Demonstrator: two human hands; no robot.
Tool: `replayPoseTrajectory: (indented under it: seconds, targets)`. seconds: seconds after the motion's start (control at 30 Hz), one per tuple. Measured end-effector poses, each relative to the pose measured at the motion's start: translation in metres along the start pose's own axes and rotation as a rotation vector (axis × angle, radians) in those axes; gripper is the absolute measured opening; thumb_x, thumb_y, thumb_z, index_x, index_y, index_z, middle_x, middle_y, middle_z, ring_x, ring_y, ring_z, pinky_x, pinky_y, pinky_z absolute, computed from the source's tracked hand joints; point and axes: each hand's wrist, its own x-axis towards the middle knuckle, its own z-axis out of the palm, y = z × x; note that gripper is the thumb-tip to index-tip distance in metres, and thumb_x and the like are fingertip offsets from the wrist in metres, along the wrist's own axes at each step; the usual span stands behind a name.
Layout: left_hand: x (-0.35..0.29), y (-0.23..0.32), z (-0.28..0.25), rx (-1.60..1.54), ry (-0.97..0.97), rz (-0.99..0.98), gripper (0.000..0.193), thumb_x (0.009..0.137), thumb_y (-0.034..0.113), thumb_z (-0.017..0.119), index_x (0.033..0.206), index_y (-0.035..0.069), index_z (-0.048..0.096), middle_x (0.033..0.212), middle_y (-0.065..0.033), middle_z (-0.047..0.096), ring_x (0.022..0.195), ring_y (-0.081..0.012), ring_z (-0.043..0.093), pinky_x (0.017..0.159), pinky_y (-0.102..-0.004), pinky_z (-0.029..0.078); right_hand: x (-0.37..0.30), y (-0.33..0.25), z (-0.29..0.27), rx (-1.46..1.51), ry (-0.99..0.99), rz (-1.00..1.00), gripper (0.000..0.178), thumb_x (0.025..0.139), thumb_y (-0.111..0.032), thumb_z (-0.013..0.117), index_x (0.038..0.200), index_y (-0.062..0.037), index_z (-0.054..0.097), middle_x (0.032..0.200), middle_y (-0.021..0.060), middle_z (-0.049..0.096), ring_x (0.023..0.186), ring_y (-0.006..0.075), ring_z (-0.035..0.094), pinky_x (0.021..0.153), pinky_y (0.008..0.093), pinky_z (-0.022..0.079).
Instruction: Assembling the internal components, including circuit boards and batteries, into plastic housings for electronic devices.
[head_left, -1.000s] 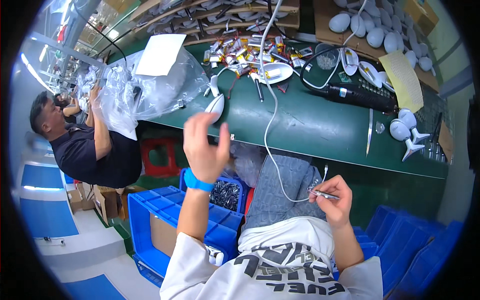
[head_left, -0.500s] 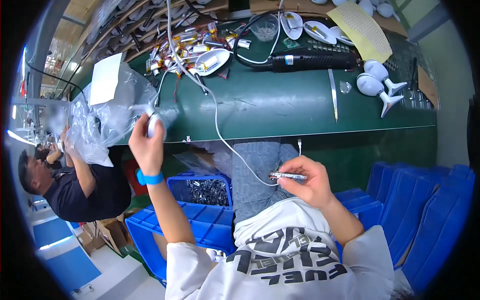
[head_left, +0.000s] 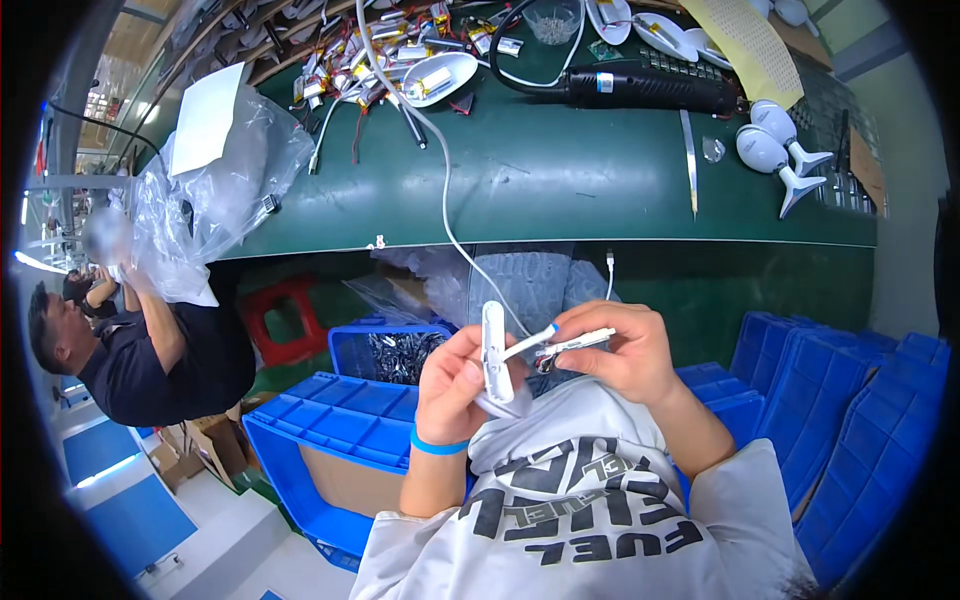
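My left hand (head_left: pixel 450 392) is closed around a white plastic part (head_left: pixel 493 345) with a long slotted face, a thin arm sticking out and a rounded end below. In my right hand (head_left: pixel 630 352), thumb and fingers pinch a slim circuit board (head_left: pixel 588 341) with small parts and short wires on its end. The two hands are close together over my lap, in front of the table edge. The thin arm of the white part reaches up to the board; whether they touch I cannot tell. A white cable (head_left: pixel 447 200) hangs over the table edge and runs down behind the hands.
On the green table (head_left: pixel 560 190) lie a pile of small batteries (head_left: pixel 385 55), a black tool (head_left: pixel 650 88), tweezers (head_left: pixel 689 160) and white lamp-like pieces (head_left: pixel 765 150). Plastic bags (head_left: pixel 230 170) cover its left end. Blue crates (head_left: pixel 340 400) flank me; a co-worker (head_left: pixel 180 350) sits left.
My left hand has come from beside the plastic bag on the left, carrying the white plastic part to the right and down next to my right hand. The right hand still grips the circuit board.
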Motion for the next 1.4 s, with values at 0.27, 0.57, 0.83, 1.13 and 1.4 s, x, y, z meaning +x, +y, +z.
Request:
replayPoseTrajectory:
  seconds: [0.27,0.57,0.83,1.13,1.4]
  targets:
    - [-0.006,0.011,0.008,0.065,-0.095,0.126,0.054,0.070,0.009,0.082,0.114,-0.006,0.054,0.080,-0.0065,0.061,0.069,-0.0129,0.055,0.071,-0.0302,0.046,-0.017,-0.004,0.007,0.308,0.056,0.129,0.027,0.077,0.006,0.074,0.101,0.0028,0.062,0.096,0.0180,0.070,0.090,0.0218,0.070,0.079,0.0313,0.057]
    - [-0.011,0.006,0.020,0.390,0.078,0.284,0.023,0.073,-0.003,0.080,0.087,-0.001,0.061,0.093,-0.0112,0.067,0.078,-0.0123,0.060,0.070,-0.0259,0.047,-0.021,-0.010,0.013,0.351,0.029,0.030,0.028,0.076,0.009,0.074,0.101,0.0018,0.062,0.097,0.0173,0.071,0.092,0.0227,0.070,0.081,0.0313,0.056]
    - [-0.013,0.012,0.029,0.790,0.099,0.336,0.025,0.067,-0.007,0.079,0.088,-0.002,0.067,0.082,-0.0073,0.069,0.066,-0.0078,0.058,0.057,-0.0216,0.044,-0.022,-0.019,0.014,0.055,0.019,0.059,0.024,0.071,-0.002,0.082,0.092,-0.0010,0.070,0.086,0.0109,0.072,0.079,0.0169,0.071,0.070,0.0260,0.054]
    - [-0.006,0.019,0.028,1.011,-0.006,0.499,0.026,0.062,-0.003,0.082,0.080,0.002,0.063,0.080,-0.0089,0.069,0.069,-0.0184,0.061,0.060,-0.0264,0.047,-0.017,-0.025,0.013,-0.114,0.002,0.013,0.023,0.070,-0.005,0.083,0.089,-0.0024,0.072,0.083,0.0086,0.071,0.069,0.0162,0.066,0.059,0.0259,0.050]
    - [-0.002,0.020,0.027,1.153,-0.041,0.568,0.029,0.060,-0.003,0.083,0.079,0.003,0.062,0.079,-0.0080,0.069,0.069,-0.0176,0.061,0.058,-0.0261,0.046,-0.015,-0.023,0.012,-0.211,-0.012,-0.075,0.024,0.065,0.001,0.084,0.085,0.0017,0.070,0.077,0.0124,0.071,0.068,0.0199,0.068,0.059,0.0267,0.052]
